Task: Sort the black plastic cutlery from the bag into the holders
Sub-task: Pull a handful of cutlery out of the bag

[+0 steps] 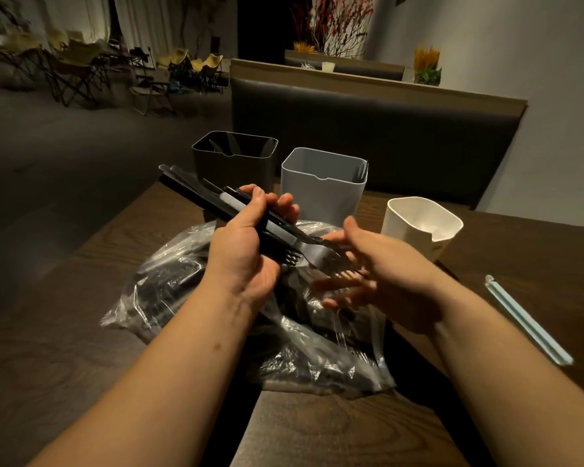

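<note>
**Fork bundle in hand, holder not yet chosen**

- Dark wood-grain bench (81, 348).
- Crumpled clear plastic bag (317, 362), near centre, with black cutlery inside.
- Left hand (243, 254), above the bag, fingers curled round a bundle of black plastic forks (213, 203). Handles point far-left, tines right.
- Right hand (381, 264), fingers straight and spread at the tines. Blurred, so contact is unclear.
- Far row, left to right: black rectangular holder (233, 166), grey square holder (321, 193), white holder (418, 227).

Step judged: squaring up the forks. The next move calls for carrying the bundle over to the forks' holder, though which one that is cannot be told.

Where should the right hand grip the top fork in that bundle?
Probably grip the neck just behind the tines of the top fork, coming from the right: that end juts toward the right hand, while the left hand wraps the handles.
</note>
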Demonstrator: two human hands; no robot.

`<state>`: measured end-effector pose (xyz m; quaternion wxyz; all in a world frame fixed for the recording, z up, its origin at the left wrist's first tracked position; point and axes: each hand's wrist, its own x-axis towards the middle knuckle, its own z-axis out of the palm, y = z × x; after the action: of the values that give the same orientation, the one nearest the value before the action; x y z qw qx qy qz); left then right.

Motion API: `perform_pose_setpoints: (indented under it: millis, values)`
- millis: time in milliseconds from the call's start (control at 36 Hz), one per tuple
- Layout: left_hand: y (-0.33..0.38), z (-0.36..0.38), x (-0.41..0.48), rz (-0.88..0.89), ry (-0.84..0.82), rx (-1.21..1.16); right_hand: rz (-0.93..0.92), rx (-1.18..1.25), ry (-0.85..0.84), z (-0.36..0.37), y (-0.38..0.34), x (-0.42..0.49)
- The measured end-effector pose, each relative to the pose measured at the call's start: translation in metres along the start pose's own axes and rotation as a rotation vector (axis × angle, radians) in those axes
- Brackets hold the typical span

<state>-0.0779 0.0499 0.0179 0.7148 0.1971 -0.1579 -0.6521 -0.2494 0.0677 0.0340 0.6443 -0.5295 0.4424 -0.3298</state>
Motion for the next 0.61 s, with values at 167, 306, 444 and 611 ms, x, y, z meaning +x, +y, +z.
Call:
perform_pose_setpoints:
  millis: [167,306,444,611]
  values:
    - [-0.014,0.005,-0.01,-0.004,0.016,0.121,-0.191,-0.116,0.123,0.013,0.025,-0.008]
    - [-0.027,0.007,-0.02,0.008,-0.051,0.162,-0.281,-0.605,0.188,0.018,0.037,-0.011]
    - [-0.034,0.007,-0.028,-0.07,-0.11,0.228,-0.226,-0.535,0.143,0.016,0.039,-0.01]
    - [-0.043,0.006,-0.032,-0.066,-0.134,0.36,-0.204,-0.371,0.074,0.011,0.039,-0.011]
